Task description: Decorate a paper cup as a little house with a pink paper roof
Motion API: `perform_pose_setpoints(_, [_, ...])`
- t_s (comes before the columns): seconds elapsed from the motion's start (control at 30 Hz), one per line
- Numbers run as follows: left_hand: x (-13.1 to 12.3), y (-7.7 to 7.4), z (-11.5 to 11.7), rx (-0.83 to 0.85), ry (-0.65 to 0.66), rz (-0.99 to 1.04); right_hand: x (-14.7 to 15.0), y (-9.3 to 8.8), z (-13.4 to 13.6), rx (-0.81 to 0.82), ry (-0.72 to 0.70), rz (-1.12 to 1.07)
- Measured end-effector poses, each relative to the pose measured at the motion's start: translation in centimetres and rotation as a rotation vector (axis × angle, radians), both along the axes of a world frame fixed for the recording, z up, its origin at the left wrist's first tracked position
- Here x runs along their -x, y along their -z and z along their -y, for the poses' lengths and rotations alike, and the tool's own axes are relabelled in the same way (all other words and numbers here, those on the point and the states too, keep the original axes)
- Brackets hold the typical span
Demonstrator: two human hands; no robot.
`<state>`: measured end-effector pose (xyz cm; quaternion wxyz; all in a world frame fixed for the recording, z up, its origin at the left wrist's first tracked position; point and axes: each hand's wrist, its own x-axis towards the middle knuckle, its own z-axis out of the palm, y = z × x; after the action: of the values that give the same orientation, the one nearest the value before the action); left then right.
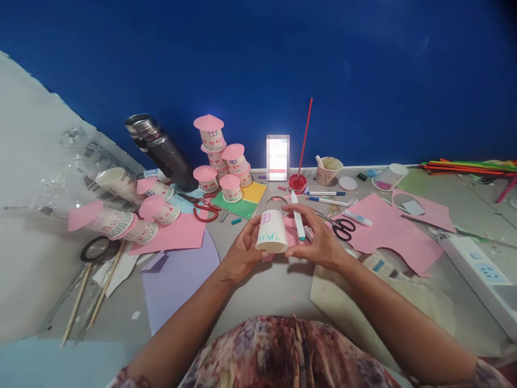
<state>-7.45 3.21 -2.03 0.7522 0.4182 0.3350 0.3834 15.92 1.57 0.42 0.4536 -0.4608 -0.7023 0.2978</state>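
Observation:
A white paper cup (273,229) is held upside down in front of me, its wide rim toward me. A purple window and teal grass-like strokes are drawn on its side. My left hand (246,245) is closed round the cup's left side, thumb at the rim. In my right hand (319,237) is a white marker (298,218) with a teal end, pointing down beside the cup. The right thumb tip is close to the rim; whether it touches, I cannot tell. Behind the cup is a tape ring (275,202).
Decorated cups with pink cone roofs (231,186) stand stacked at the back left; others lie at left. A black flask (161,153) leans on the wall. Red scissors (204,209), black scissors (343,229), pink paper (375,221), a red paint pot (298,184) and a power strip (480,269) surround the hands.

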Motion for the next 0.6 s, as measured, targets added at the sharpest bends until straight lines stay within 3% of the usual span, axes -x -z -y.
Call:
perform_pose_setpoints(0.1, [-0.1, -0.1, 0.1, -0.073, 0.055, -0.036, -0.2, 0.3, -0.1, -0.048, -0.049, 0.117])
perform_pose_setpoints(0.23, [1.0, 0.2, -0.5, -0.322, 0.053, -0.095, -0.5, 0.4, -0.2, -0.106, -0.074, 0.284])
perform_pose_setpoints(0.33, [2.0, 0.3, -0.9, -0.490, 0.078, -0.263, -0.6, 0.5, -0.3, -0.113, -0.155, 0.362])
perform_pose_setpoints(0.47, [2.4, -0.1, -0.8, -0.661, 0.122, -0.480, -0.4, 0.2, -0.3, -0.104, -0.194, 0.335])
perform_pose_setpoints(0.6, [2.1, -0.6, -0.7, -0.767, 0.058, -0.588, -0.5, -0.6, 0.3, -0.168, -0.110, 0.165])
